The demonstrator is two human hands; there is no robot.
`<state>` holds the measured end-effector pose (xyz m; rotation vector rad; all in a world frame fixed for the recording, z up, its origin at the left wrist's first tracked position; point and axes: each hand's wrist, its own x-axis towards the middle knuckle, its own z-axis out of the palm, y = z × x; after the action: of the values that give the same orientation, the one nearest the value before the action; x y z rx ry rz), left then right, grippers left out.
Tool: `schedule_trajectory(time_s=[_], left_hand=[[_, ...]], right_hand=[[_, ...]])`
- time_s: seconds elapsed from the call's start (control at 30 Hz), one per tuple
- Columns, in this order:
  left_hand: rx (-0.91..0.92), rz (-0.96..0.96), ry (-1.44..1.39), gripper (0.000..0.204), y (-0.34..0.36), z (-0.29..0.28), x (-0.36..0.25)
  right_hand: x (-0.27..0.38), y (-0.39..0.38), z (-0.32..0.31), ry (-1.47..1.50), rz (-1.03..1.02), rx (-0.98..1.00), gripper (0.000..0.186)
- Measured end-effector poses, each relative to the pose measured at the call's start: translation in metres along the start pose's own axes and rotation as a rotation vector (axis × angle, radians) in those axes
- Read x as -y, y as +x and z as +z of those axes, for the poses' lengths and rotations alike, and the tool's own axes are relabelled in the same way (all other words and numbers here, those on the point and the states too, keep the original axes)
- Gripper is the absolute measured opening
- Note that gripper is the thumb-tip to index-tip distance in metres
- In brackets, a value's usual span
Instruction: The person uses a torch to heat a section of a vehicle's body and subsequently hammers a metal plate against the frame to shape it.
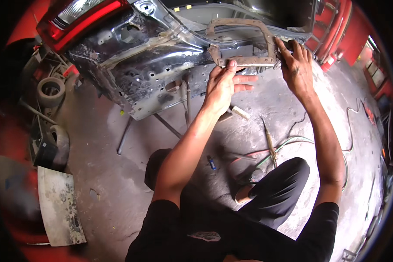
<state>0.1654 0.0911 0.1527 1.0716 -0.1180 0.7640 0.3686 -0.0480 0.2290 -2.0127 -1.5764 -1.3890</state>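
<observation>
A rusty brown metal bracket, a bent frame with a flat lower bar, lies against the stripped grey rear body panel of a car. My left hand grips the lower bar of the bracket from below, thumb up on the metal. My right hand holds the bracket's right end, fingers spread over its corner. Both forearms reach up from the lower edge. A red tail light sits at the top left of the panel.
On the concrete floor lie a cutting torch with green and red hoses, a small blue lighter, thin metal rods and a loose sheet panel. Tyres are stacked at left. Red bodywork stands at right.
</observation>
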Motion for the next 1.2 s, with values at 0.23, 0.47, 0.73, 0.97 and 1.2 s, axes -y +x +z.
schedule_trajectory(time_s=[0.23,0.47,0.73,0.97,1.2], left_hand=[[-0.06,0.048,-0.104,0.063,0.017,-0.003,0.004],[-0.02,0.115,-0.222,0.064,0.025,-0.001,0.005],[-0.07,0.113,-0.324,0.061,0.035,0.006,0.013],[-0.023,0.127,-0.384,0.065,0.035,0.008,0.01],[0.007,0.111,-0.341,0.067,0.036,0.015,0.008]], right_hand=[[-0.024,0.041,-0.002,-0.198,-0.234,0.004,0.073],[-0.028,0.096,-0.014,-0.245,-0.433,0.025,0.069],[-0.047,0.109,-0.008,-0.269,-0.468,0.053,0.059],[-0.032,0.132,-0.015,-0.312,-0.447,0.054,0.053],[-0.09,0.134,0.026,-0.298,-0.573,0.03,0.054]])
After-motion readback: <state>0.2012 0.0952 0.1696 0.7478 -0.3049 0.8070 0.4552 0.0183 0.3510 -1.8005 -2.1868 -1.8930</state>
